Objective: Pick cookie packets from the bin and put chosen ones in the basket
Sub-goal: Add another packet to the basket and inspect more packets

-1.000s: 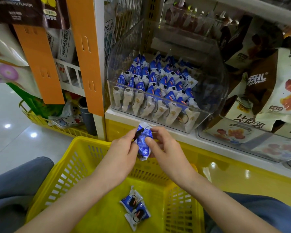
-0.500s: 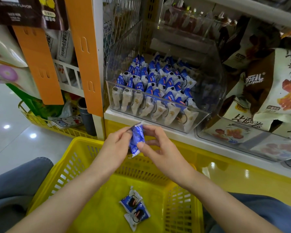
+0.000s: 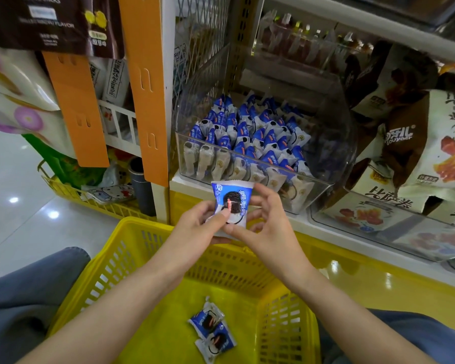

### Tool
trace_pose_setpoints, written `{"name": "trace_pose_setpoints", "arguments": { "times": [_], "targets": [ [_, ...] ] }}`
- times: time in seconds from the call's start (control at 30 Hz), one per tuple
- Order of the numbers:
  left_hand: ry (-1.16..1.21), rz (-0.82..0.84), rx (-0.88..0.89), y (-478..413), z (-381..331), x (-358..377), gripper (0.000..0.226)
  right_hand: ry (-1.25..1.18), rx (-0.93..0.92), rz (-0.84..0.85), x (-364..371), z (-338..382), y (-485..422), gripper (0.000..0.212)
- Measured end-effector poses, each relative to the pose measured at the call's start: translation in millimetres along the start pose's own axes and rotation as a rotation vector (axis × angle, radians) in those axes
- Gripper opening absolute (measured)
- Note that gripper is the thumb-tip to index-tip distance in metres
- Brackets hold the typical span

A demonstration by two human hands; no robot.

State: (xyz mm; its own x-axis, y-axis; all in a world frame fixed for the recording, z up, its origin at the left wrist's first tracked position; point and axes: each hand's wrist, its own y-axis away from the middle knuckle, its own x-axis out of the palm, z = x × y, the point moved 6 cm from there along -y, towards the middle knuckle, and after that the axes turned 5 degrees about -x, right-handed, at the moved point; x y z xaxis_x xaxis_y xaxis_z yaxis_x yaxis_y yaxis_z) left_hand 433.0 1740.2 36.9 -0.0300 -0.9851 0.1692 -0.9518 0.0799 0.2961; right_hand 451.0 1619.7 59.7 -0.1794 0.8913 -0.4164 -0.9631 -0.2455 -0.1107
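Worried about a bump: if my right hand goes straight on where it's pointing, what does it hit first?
The right hand, pinching the cookie packet, would probably meet the clear bin at its front wall first; depth is unclear.

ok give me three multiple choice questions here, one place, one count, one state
1. Where is the held packet?
A) inside the clear bin
B) over the yellow basket's far rim
C) on the floor

2. How many packets lie in the basket?
A) none
B) two
C) five

3. What grips the held packet?
A) one hand alone
B) nothing, it lies loose
C) both hands

1 B: it is out of the clear bin, above the rim.
2 B: two packets lie on the basket floor.
3 C: the left hand and right hand each pinch it.
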Motion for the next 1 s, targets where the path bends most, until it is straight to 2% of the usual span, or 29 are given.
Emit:
{"name": "trace_pose_setpoints", "arguments": {
  "times": [0.13,0.2,0.47,0.53,0.67,0.77,0.83,0.87,0.93,1.0],
  "targets": [
    [-0.06,0.053,0.063,2.7,-7.8,-1.5,0.025,-0.137,0.014,0.043,-4.1,5.7,-2.5,0.021],
    [-0.081,0.079,0.093,4.3,-12.0,-0.3,0.025,-0.174,-0.018,0.036,-7.0,11.1,-1.2,0.015],
    [-0.222,0.059,0.218,0.3,-39.1,-3.5,0.022,-0.251,-0.075,-0.039,-14.3,17.7,4.3,0.018],
    [-0.361,0.019,0.298,-2.3,-54.3,-5.4,0.025,-0.242,-0.099,-0.114,-18.7,20.6,5.2,0.022],
    [-0.668,-0.202,0.521,-5.7,-90.6,-16.6,0.034,-0.131,-0.191,-0.279,-37.9,41.4,-8.8,0.028],
    [-0.899,-0.294,0.679,-10.0,-108.2,-24.1,0.032,-0.086,-0.242,-0.323,-49.8,65.6,-38.8,0.017],
    [-1.12,-0.321,0.782,-14.1,-113.5,-22.4,0.028,-0.027,-0.241,-0.337,-53.2,78.5,-71.0,0.008],
    [-1.206,-0.327,0.829,-15.6,-115.1,-19.8,0.027,0.016,-0.227,-0.355,-54.3,81.5,-90.4,0.01],
    [-1.274,-0.327,0.891,-19.9,-118.5,-16.5,0.027,0.087,-0.159,-0.39,-55.1,79.4,-132.2,0.022],
    [-1.258,-0.283,0.866,-27.6,-118.4,-17.7,0.027,0.172,-0.072,-0.408,-55.7,70.5,-172.0,0.032]
  ]
}}
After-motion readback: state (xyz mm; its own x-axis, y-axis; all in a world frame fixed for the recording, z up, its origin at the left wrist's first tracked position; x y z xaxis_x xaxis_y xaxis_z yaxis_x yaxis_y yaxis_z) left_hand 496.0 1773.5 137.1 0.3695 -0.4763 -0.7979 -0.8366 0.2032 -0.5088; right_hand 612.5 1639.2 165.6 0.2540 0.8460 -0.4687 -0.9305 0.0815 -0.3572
